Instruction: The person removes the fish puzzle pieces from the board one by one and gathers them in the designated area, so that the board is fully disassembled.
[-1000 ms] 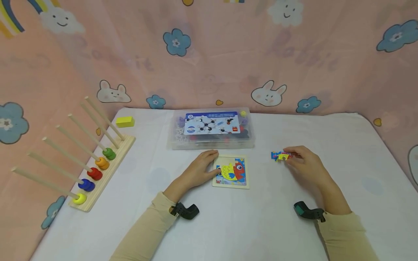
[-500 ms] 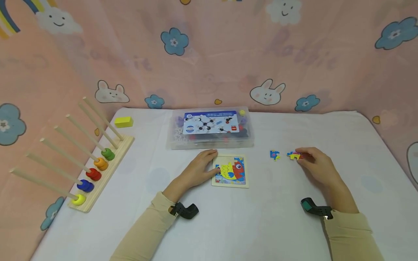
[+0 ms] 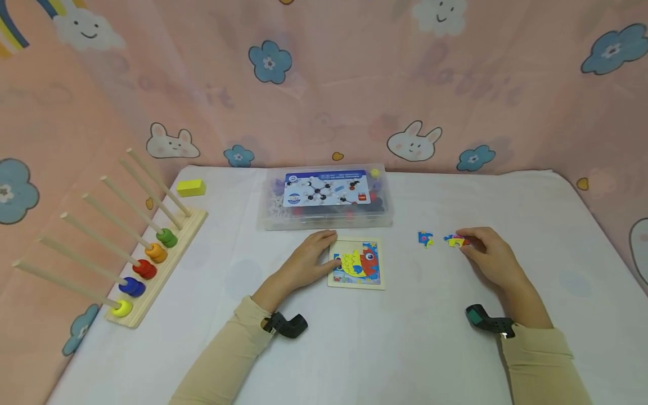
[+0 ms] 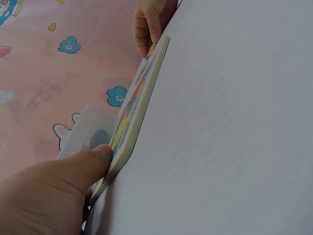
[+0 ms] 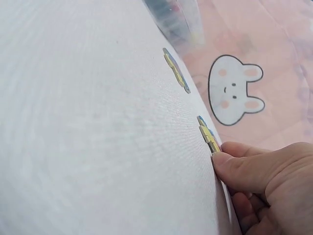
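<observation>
A small wooden-framed jigsaw puzzle with a red and yellow fish picture lies on the white table. My left hand holds its left side, the thumb on the frame's edge in the left wrist view; the other fingers are mostly hidden there. Farther right, my right hand pinches a yellow, blue and red puzzle piece between thumb and fingers, low at the tabletop. Another puzzle piece, blue with yellow, lies loose just left of it, a gap between them.
Behind the puzzle stands a clear plastic box with a molecule label. A wooden peg rack with coloured rings takes the left side. Near its far end sits a yellow block. A pink printed cloth hangs behind the table.
My right hand has moved right with its piece, parting it from the other piece, which stays on the table. Over the last half second it is nearly still. My left hand stays in place.
</observation>
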A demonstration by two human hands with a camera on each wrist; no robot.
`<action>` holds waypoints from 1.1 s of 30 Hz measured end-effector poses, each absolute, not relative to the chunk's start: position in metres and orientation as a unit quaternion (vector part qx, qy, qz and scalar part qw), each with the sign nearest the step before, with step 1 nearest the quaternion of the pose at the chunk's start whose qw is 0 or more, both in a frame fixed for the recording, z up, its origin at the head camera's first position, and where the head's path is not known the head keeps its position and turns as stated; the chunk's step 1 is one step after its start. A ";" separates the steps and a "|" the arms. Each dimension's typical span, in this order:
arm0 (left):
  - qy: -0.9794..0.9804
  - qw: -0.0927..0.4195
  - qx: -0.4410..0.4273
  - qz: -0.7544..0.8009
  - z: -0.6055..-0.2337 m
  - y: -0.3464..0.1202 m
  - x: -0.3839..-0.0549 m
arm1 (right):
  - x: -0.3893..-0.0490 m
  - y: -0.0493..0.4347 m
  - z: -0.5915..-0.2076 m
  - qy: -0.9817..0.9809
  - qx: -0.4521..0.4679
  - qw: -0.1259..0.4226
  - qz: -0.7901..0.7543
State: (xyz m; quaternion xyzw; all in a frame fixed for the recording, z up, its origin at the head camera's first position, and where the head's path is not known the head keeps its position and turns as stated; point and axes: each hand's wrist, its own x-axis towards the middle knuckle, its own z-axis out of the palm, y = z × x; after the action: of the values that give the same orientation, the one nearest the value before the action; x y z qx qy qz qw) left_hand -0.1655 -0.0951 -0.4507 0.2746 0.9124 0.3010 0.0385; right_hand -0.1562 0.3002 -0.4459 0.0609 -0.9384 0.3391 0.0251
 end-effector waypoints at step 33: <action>0.910 0.035 0.281 0.302 -0.453 -0.096 -0.167 | -0.152 0.298 -0.434 -0.934 0.045 0.008 0.354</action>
State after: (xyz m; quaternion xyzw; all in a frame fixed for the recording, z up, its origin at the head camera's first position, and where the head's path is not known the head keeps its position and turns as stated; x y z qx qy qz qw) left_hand -0.1666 -0.0957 -0.4533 0.2809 0.9104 0.3017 0.0354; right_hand -0.1517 0.2984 -0.4338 0.0452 -0.9342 0.3538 0.0076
